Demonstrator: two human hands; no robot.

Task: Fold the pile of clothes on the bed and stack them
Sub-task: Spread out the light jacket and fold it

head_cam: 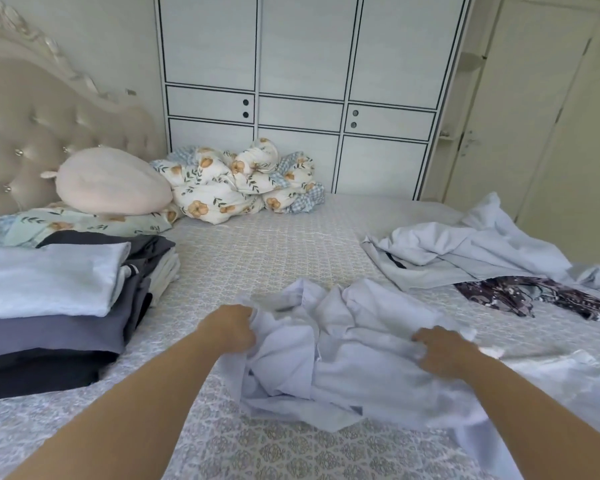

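Looking down from the head view, the crumpled pale garment [343, 341] lies directly ahead on the bed [274, 251], bunched between both hands with no clear shape, though its bulk runs roughly left to right across the person's front and trails toward the near right. The left hand [231, 329] has its fingers curled into the cloth's left edge, gripping a fold; the right hand [442, 351] grips the fabric on the right side, fingers dug in from above. Both hands are about equally near it, one at each end, so spreading it flat probably means drawing the two grips apart along that sideways axis. The folded stack [56, 306] waits well off to the left, nearer the left hand, while the unfolded clothes [465, 251] lie to the far right.
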